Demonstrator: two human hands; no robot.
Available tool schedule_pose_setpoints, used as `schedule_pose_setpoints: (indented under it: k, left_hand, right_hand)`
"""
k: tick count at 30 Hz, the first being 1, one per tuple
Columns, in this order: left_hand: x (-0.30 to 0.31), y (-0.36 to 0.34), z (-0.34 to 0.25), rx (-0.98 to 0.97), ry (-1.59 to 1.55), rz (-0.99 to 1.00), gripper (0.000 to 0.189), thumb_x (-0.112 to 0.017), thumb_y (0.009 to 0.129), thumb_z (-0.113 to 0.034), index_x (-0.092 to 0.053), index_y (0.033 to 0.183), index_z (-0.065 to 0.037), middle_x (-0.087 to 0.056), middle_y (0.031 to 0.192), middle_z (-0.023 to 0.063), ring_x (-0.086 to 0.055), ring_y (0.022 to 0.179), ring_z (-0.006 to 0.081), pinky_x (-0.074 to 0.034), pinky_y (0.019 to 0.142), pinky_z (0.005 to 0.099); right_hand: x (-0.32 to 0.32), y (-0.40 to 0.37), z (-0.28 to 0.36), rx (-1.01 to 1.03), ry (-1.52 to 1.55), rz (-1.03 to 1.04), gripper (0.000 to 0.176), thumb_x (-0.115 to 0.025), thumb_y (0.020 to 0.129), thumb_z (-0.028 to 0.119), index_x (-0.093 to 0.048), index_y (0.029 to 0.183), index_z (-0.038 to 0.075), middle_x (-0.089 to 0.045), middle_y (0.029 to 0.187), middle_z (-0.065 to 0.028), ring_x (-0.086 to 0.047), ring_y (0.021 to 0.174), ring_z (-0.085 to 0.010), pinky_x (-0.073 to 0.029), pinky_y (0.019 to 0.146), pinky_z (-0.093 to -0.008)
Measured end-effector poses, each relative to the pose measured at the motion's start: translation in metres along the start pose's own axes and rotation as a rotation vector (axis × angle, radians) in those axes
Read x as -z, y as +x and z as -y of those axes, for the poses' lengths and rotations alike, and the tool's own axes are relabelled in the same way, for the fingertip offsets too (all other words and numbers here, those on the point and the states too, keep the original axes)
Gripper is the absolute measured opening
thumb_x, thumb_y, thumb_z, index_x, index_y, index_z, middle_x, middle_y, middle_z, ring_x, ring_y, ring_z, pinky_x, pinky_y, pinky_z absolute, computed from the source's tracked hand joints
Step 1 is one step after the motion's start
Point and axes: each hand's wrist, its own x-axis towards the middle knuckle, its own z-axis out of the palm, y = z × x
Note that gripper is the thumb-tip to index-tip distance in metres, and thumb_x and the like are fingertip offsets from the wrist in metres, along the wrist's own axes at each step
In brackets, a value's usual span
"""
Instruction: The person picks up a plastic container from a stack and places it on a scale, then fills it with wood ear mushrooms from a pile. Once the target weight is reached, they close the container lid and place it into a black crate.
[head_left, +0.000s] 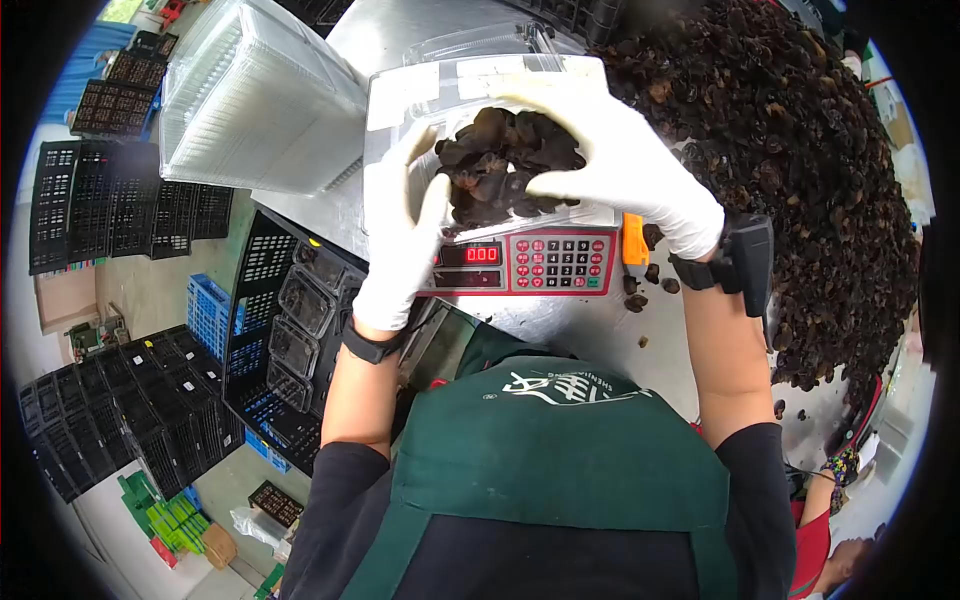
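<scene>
Black fungus (505, 160) cupped over the scale (530, 262), upper centre of the frame.
It is gripped between the left hand (400, 235) and right hand (620, 160), fingers curled closed around it, above a clear tray (450, 85). Pieces may be dropped onto the table (390, 35) if the grip is loosened; the tray's inside is hidden.

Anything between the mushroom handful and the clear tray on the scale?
Nothing visible. The left hand and right hand cup the mushrooms right over the open clear tray on the scale.
</scene>
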Motion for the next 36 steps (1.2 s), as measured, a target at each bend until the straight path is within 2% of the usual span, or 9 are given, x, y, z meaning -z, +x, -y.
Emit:
schedule_pose_setpoints:
  k: [5, 15, 18, 20, 22, 24, 27, 30, 36]
  left_hand:
    - [0.027, 0.018, -0.012, 0.168, -0.232, -0.074, 0.040, -0.052, 0.097, -0.005, -0.053, 0.136, -0.001, -0.062, 0.128, 0.0136, -0.058, 0.121, 0.0201, -0.044, 0.105, 0.0336]
    - [0.072, 0.092, 0.008, 0.246, -0.143, 0.145, 0.038, -0.059, 0.097, -0.014, -0.058, 0.134, -0.004, -0.066, 0.123, 0.0096, -0.062, 0.112, 0.0167, -0.049, 0.096, 0.0295]
    - [0.058, 0.117, 0.035, 0.125, 0.358, 0.241, 0.038, -0.058, 0.098, -0.015, -0.057, 0.134, -0.003, -0.062, 0.126, 0.0171, -0.063, 0.111, 0.0221, -0.051, 0.094, 0.0318]
    - [0.041, 0.131, 0.054, 0.218, 0.417, 0.151, 0.069, -0.067, 0.086, -0.044, -0.052, 0.137, 0.000, -0.067, 0.117, 0.0205, -0.067, 0.105, 0.0256, -0.051, 0.092, 0.0318]
    - [0.028, 0.150, 0.130, -0.039, 0.701, 0.296, 0.071, -0.067, 0.085, -0.043, -0.049, 0.140, 0.000, -0.067, 0.119, 0.0227, -0.067, 0.105, 0.0277, -0.051, 0.092, 0.0328]
    - [0.008, 0.143, 0.072, 0.254, 0.560, 0.268, 0.076, -0.069, 0.085, -0.032, -0.040, 0.146, 0.001, -0.068, 0.110, 0.0215, -0.069, 0.097, 0.0245, -0.053, 0.086, 0.0320]
    - [0.003, 0.138, 0.071, 0.237, 0.085, 0.131, 0.075, -0.071, 0.086, -0.019, -0.034, 0.148, 0.002, -0.067, 0.097, 0.0142, -0.069, 0.086, 0.0192, -0.054, 0.078, 0.0292]
    - [0.016, 0.118, 0.045, 0.105, -0.296, 0.040, 0.060, -0.061, 0.092, -0.002, -0.039, 0.147, -0.003, -0.065, 0.101, 0.0073, -0.064, 0.088, 0.0143, -0.053, 0.082, 0.0266]
    - [0.064, 0.040, -0.016, -0.067, 0.016, 0.231, 0.040, -0.053, 0.090, 0.002, -0.066, 0.127, -0.007, -0.060, 0.129, 0.0121, -0.057, 0.120, 0.0196, -0.046, 0.100, 0.0309]
  right_hand:
    - [0.005, -0.038, -0.009, -0.313, 0.498, -0.347, 0.053, -0.072, 0.084, 0.005, -0.059, 0.135, 0.009, -0.065, 0.126, -0.0060, -0.060, 0.102, -0.0127, -0.049, 0.087, -0.0260]
    - [-0.022, -0.166, -0.027, -0.803, 0.537, -0.476, 0.025, -0.061, 0.096, 0.007, -0.067, 0.119, 0.000, -0.071, 0.108, -0.0044, -0.062, 0.090, -0.0082, -0.048, 0.083, -0.0228]
    - [-0.025, -0.182, -0.020, -0.900, 0.533, -0.489, 0.019, -0.063, 0.095, 0.009, -0.070, 0.110, 0.000, -0.071, 0.098, -0.0031, -0.062, 0.083, -0.0075, -0.048, 0.078, -0.0222]
    - [-0.024, -0.183, -0.018, -0.891, 0.534, -0.491, 0.017, -0.063, 0.095, 0.008, -0.070, 0.108, -0.001, -0.071, 0.096, -0.0038, -0.062, 0.083, -0.0080, -0.049, 0.078, -0.0229]
    - [-0.020, -0.182, -0.018, -0.877, 0.512, -0.485, 0.016, -0.064, 0.094, 0.009, -0.070, 0.106, -0.001, -0.071, 0.095, -0.0046, -0.063, 0.082, -0.0085, -0.050, 0.078, -0.0236]
    - [-0.014, -0.172, -0.009, -0.863, 0.452, -0.466, 0.013, -0.067, 0.093, 0.011, -0.070, 0.097, -0.001, -0.071, 0.089, -0.0038, -0.063, 0.080, -0.0079, -0.050, 0.075, -0.0237]
    - [-0.009, -0.161, -0.004, -0.911, 0.390, -0.396, 0.017, -0.070, 0.092, 0.016, -0.069, 0.090, -0.001, -0.069, 0.082, -0.0016, -0.062, 0.073, -0.0061, -0.049, 0.070, -0.0223]
    - [-0.015, -0.146, 0.001, -0.839, 0.469, -0.441, 0.019, -0.067, 0.095, 0.018, -0.070, 0.104, 0.001, -0.069, 0.082, -0.0011, -0.061, 0.074, -0.0051, -0.049, 0.069, -0.0202]
    - [-0.006, -0.095, 0.015, -0.817, 0.713, -0.277, 0.039, -0.051, 0.104, 0.023, -0.052, 0.138, 0.003, -0.068, 0.086, -0.0036, -0.060, 0.071, -0.0053, -0.049, 0.065, -0.0201]
